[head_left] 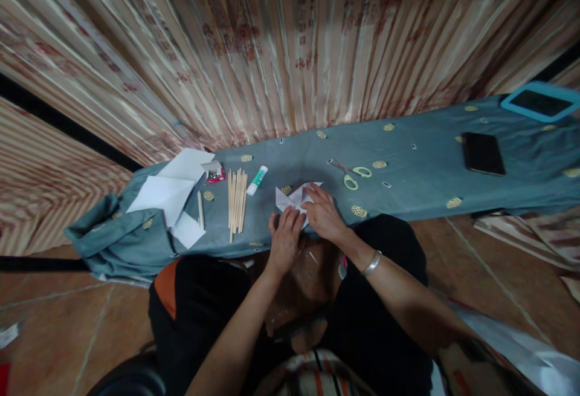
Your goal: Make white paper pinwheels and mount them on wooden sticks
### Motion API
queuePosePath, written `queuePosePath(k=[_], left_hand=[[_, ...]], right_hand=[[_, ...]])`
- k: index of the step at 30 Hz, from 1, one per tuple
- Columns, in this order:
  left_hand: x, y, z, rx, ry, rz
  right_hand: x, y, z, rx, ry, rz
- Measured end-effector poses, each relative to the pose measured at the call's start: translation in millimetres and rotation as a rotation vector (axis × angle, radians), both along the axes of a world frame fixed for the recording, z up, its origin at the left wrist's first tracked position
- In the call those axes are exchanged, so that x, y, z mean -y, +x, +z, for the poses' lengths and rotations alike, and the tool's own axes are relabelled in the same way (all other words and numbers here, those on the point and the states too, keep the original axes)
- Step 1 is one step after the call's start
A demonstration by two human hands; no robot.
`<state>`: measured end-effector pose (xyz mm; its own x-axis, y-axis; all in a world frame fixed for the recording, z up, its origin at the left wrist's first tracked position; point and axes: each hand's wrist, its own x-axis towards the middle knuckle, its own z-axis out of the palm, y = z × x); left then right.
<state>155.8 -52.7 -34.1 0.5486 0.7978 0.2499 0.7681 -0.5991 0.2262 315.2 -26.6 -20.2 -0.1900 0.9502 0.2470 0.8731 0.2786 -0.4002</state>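
Observation:
A white sheet of folded paper point(284, 199) with pointed corners lies at the near edge of the cloth-covered table, in front of me. My left hand point(286, 240) grips its near left side, with the fingers bent over the edge. From the right, my right hand point(324, 213) presses down on the paper, its fingers holding a folded flap; a silver bangle is on that wrist. The fingers cover much of the paper's middle. Left of it lie a glue stick point(257, 181) and a bundle of wooden sticks point(236, 202). Scissors point(350, 173) with green handles rest beyond my right hand.
On the left are white paper sheets point(165, 191), a small red box point(214, 172) and a pale pencil-like rod point(200, 210). Far right lie a dark phone-like case point(483, 153) and a blue-framed tablet point(541, 101). A pleated curtain point(290, 51) hangs behind the table.

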Motion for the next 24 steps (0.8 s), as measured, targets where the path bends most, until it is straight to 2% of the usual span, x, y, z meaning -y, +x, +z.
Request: queuePosePath(k=[4,24], left_hand=[[-0.3,0.1,-0.1,0.011,0.005,0.001],[-0.6,-0.3,-0.8,0.004,-0.004,-0.01]], right_hand=[[0.5,2.8,-2.0,-0.038,0.011,-0.034],[2.1,-4.3,2.7,0.051,0.01,0.031]])
